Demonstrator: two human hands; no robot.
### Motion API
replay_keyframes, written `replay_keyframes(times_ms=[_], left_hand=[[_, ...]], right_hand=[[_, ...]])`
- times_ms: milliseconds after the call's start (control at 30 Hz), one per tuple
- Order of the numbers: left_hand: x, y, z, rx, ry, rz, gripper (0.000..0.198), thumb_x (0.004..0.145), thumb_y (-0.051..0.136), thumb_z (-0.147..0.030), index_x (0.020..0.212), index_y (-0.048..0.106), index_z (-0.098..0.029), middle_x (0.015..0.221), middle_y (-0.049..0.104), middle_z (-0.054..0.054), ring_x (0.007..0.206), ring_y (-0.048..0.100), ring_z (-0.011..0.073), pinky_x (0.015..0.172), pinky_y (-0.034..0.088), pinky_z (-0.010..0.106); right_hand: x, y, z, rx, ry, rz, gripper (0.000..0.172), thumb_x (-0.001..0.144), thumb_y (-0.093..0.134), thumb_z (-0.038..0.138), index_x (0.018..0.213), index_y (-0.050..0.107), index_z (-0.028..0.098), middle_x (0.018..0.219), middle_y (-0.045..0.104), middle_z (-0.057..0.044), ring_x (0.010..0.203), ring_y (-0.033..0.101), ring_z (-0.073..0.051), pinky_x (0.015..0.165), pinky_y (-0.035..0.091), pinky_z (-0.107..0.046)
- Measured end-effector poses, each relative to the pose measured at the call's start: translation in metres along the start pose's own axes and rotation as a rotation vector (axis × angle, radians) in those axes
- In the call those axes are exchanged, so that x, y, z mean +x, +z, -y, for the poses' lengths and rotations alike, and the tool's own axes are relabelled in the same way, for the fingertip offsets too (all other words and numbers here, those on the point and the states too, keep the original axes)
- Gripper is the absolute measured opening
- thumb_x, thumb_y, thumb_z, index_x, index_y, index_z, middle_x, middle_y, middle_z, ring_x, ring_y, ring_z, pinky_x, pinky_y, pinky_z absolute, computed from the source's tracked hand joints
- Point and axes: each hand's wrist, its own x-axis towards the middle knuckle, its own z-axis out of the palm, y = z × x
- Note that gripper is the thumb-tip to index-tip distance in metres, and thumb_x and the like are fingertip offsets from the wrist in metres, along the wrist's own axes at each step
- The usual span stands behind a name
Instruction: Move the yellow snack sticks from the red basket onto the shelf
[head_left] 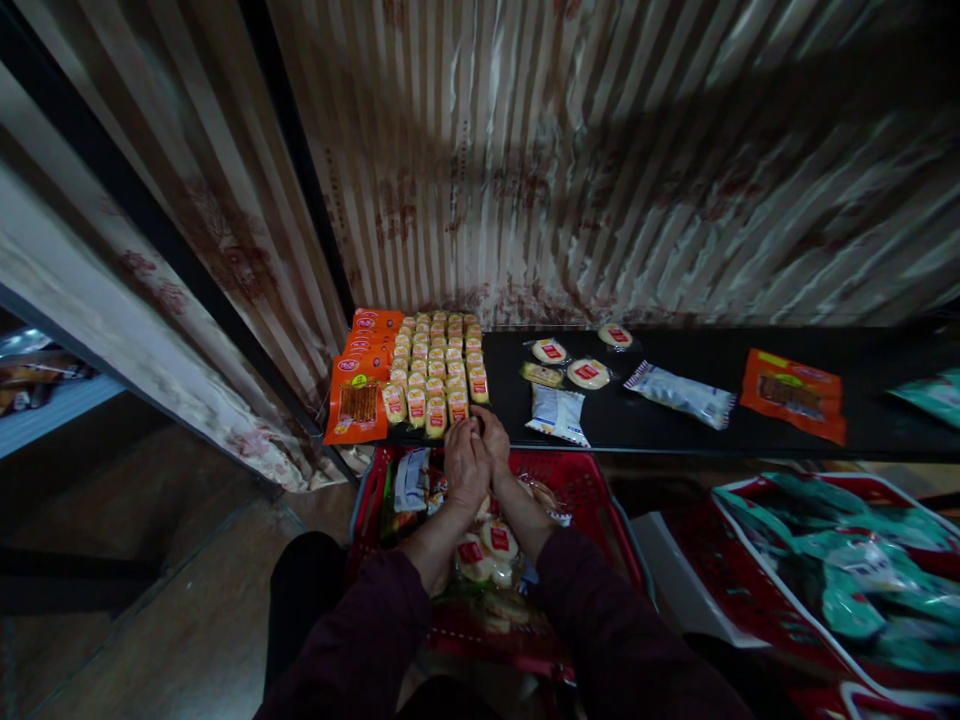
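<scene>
My left hand [466, 460] and my right hand [492, 440] meet at the shelf's front edge, fingers curled together. Whatever lies between them is hidden. Just beyond the fingertips stand tight rows of small yellow wrapped cakes [436, 375] with red labels. Left of those rows, orange snack packets [358, 395] overlap in a column. Below my wrists sits a red basket [592, 510] holding mixed packets, among them round white wrapped cakes [487, 545] and a silvery packet [412, 480].
Along the black shelf [502, 370] lie round wrapped cakes [589, 373], a white packet [557, 414], a long silver packet [681, 394] and an orange packet [793, 393]. A crate of green packets [862, 565] stands at the lower right. Pleated curtain [540, 180] hangs behind.
</scene>
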Motion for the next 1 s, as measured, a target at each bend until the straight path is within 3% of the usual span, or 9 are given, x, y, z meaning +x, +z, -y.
replay_keyframes(times_ms=[667,867,1000], left_hand=[[0.002,-0.003,-0.001,0.031,0.042,0.013,0.033,0.089,0.035,-0.019,0.106,0.063,-0.014,0.112,0.066,0.012,0.112,0.056,0.0206,0.102,0.042,0.041],[-0.007,-0.003,-0.005,0.057,0.028,0.057,0.034,0.087,0.035,-0.015,0.106,0.063,-0.013,0.110,0.066,0.012,0.108,0.056,0.0207,0.100,0.043,0.039],[-0.022,-0.005,-0.006,0.073,0.022,0.121,0.035,0.087,0.035,-0.015,0.108,0.063,-0.014,0.110,0.067,0.012,0.105,0.058,0.0199,0.098,0.044,0.037]], right_hand=[[0.004,0.000,-0.012,0.197,0.115,-0.018,0.035,0.081,0.046,0.024,0.108,0.065,0.014,0.109,0.070,-0.011,0.098,0.064,-0.021,0.094,0.047,-0.034],[-0.008,-0.007,-0.013,0.193,0.077,0.008,0.031,0.085,0.046,0.020,0.109,0.065,0.014,0.109,0.069,-0.009,0.095,0.063,-0.018,0.091,0.049,-0.032],[-0.029,-0.014,-0.019,0.115,0.064,0.053,0.028,0.092,0.052,0.030,0.115,0.060,0.017,0.117,0.062,-0.007,0.101,0.060,-0.019,0.089,0.051,-0.037]])
